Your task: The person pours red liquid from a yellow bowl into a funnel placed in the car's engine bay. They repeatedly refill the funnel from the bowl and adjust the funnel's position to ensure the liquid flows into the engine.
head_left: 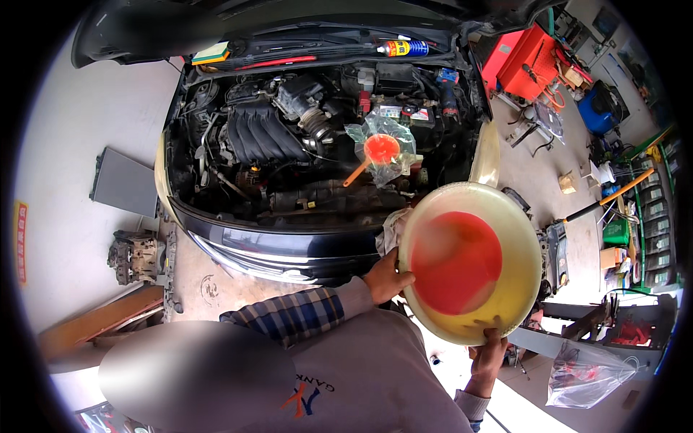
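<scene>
Nearest: a person's blurred head and grey-shirted back fill the lower middle, plaid sleeve on the left arm.

Right hand (489, 355) closed on the near rim of the basin (469, 261), thumb over the edge, fingers presumably beneath, hidden. Left hand (386, 278) grips the basin's left rim, fingers curled under, thumb on the edge. Both hands carry it; nothing else is in either.

Basin: pale yellow, round, held tilted with its mouth to the camera, a pool of red liquid (456, 263) inside, blurred. A rag (393, 227) shows just behind the left rim.

Farther, up and to the left of the basin: the open engine bay (317, 137). An orange funnel (380, 149) stands in it over clear plastic sheeting, its handle pointing near-left. The funnel lies beyond the basin's far-left rim, apart from it; the left hand is the nearer one.

Far edge: a spray can (404, 48) on the cowl. Right: a red tool cart (530, 61) on the floor.
</scene>
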Motion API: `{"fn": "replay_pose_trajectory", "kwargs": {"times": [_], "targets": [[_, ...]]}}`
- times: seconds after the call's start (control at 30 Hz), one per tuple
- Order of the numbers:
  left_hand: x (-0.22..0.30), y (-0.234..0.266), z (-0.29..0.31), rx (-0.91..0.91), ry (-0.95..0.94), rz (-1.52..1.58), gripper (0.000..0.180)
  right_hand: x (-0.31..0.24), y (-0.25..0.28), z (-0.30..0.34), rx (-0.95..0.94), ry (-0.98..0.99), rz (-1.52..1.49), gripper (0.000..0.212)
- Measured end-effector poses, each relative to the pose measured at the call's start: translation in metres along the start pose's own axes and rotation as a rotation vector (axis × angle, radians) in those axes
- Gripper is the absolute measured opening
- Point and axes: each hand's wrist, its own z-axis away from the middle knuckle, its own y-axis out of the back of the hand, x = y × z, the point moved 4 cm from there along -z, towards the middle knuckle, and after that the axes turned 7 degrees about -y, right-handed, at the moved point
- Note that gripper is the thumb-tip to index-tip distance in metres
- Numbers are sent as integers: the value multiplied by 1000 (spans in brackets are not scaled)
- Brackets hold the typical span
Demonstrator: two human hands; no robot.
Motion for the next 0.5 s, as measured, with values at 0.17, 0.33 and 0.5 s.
{"fn": "replay_pose_trajectory", "kwargs": {"times": [0.17, 0.33, 0.5], "targets": [[12, -37, 13, 33, 78, 73, 62, 1, 43, -31, -63, -12, 20, 31], [19, -57, 20, 83, 78, 90, 54, 0, 62, -45, -168, -67, 9, 36], [15, -67, 25, 124, 73, 21, 55, -20, 61, -44, -138, -93, 97, 35]]}}
